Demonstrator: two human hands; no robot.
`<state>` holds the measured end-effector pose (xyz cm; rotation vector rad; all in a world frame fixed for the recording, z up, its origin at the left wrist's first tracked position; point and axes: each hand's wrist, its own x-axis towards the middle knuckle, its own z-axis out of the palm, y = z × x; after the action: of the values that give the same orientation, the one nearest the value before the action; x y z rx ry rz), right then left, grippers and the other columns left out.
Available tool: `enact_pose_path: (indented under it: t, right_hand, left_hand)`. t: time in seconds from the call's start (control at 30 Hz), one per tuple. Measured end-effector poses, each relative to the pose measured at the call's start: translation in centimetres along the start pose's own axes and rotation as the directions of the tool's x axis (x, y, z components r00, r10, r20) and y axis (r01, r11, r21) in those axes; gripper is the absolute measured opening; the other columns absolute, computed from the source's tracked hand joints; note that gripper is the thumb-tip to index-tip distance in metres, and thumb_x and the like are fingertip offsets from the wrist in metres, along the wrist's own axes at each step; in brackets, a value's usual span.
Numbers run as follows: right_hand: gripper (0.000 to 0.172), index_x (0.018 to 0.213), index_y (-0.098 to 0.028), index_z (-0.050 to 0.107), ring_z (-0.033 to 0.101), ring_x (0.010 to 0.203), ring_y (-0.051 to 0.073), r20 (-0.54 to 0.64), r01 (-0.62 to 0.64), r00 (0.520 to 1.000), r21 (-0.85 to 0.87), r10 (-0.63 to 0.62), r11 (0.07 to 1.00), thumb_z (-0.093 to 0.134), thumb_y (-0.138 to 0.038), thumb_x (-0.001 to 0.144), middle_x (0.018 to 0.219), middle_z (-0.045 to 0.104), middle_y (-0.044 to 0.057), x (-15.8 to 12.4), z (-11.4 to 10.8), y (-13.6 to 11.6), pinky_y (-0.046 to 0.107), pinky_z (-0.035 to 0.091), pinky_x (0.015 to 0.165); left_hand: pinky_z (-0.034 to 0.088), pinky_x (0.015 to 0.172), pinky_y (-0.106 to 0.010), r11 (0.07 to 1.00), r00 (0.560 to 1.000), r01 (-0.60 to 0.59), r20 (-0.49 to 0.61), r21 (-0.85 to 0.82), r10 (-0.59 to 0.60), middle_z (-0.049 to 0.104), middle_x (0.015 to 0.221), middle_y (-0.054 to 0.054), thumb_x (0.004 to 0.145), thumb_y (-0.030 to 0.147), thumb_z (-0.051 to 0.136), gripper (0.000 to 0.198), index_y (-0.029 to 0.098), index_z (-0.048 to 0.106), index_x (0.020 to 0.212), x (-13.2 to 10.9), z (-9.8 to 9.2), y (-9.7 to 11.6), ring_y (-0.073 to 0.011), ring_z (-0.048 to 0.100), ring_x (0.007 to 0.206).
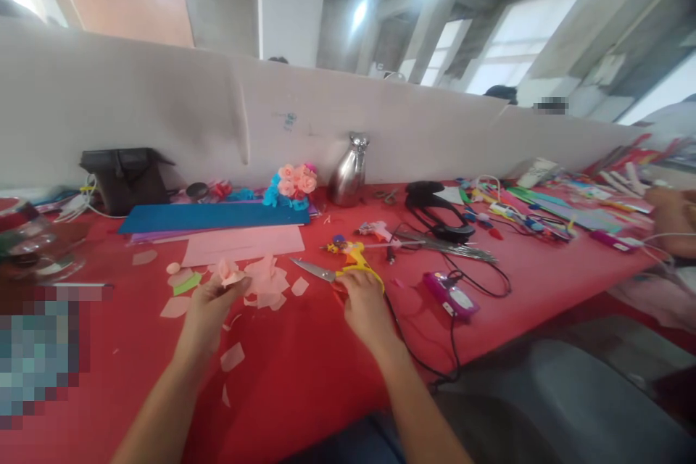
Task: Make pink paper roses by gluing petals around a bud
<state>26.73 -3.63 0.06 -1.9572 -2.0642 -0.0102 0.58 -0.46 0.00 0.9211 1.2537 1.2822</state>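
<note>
My left hand [209,304] is closed in a pinch on a small pink paper flower piece [228,273] just above the red table [304,370]. My right hand [364,304] grips the yellow handles of a pair of scissors [337,274], whose grey blades point left and lie low over the table. A heap of pink paper petals [267,281] lies between the two hands. Small pink and green paper scraps [182,283] lie to the left of my left hand.
Pink [244,243] and blue sheets [214,217] lie behind the petals. Finished paper flowers [296,181] and a steel flask [348,172] stand by the white partition. A glue gun [375,231], black cables [435,228], a purple device [450,295] and craft supplies fill the right side. A black bag [125,177] is at left.
</note>
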Motion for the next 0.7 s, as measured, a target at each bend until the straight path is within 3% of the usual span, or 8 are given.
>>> enact_pose_path:
  t: [0.2,0.37,0.5,0.63,0.7]
  right_hand:
    - [0.047,0.11,-0.018,0.057,0.056,0.103,0.023,0.059,-0.014,0.998,-0.019,0.015,1.0,0.047,0.003,0.069,0.106,0.064,0.01,-0.1,-0.8,1.1,0.033,0.039,0.091]
    - [0.041,0.114,-0.02,0.055,0.057,0.105,0.022,0.047,0.065,0.996,0.109,-0.071,0.992,0.053,-0.006,0.075,0.111,0.064,0.01,1.3,0.2,-2.6,0.03,0.042,0.086]
    - [0.028,0.104,-0.018,0.061,0.056,0.103,0.023,0.027,0.131,0.991,0.078,-0.134,0.988,0.047,-0.009,0.082,0.106,0.066,0.011,3.2,1.2,-4.5,0.034,0.041,0.087]
    - [0.023,0.097,-0.016,0.064,0.056,0.099,0.025,-0.094,0.028,0.995,0.052,-0.023,0.998,0.045,-0.014,0.085,0.098,0.066,0.013,4.9,0.1,-1.4,0.037,0.039,0.088]
    - [0.022,0.096,-0.014,0.064,0.055,0.1,0.026,-0.146,-0.162,0.972,0.161,0.186,0.974,0.055,-0.012,0.076,0.1,0.066,0.014,5.7,-0.8,1.4,0.037,0.039,0.088]
  left_hand:
    - [0.045,0.057,-0.023,0.999,0.993,0.031,0.112,0.008,-0.031,0.064,0.061,-0.001,0.054,0.035,0.081,0.03,0.015,0.068,0.072,-0.5,0.4,0.5,-0.0156,0.058,0.062]
    - [0.045,0.057,-0.024,0.997,0.984,0.063,0.169,-0.038,-0.056,0.064,0.063,-0.001,0.048,0.03,0.084,0.033,0.015,0.065,0.071,-0.7,0.6,0.8,-0.0147,0.057,0.06]
    - [0.042,0.055,-0.022,1.0,0.984,0.03,0.176,0.007,-0.031,0.062,0.06,-0.001,0.056,0.032,0.08,0.026,0.014,0.065,0.068,-0.4,0.5,0.5,-0.0124,0.055,0.057]
    - [0.041,0.056,-0.024,0.993,0.967,0.06,0.24,0.1,-0.083,0.062,0.06,-0.002,0.057,0.035,0.077,0.026,0.013,0.065,0.063,-0.4,0.4,0.4,-0.0134,0.055,0.057]
    - [0.04,0.055,-0.024,0.98,0.947,0.082,0.291,0.183,-0.133,0.061,0.057,-0.002,0.057,0.035,0.076,0.026,0.013,0.064,0.061,-0.5,0.5,0.4,-0.0137,0.053,0.055]
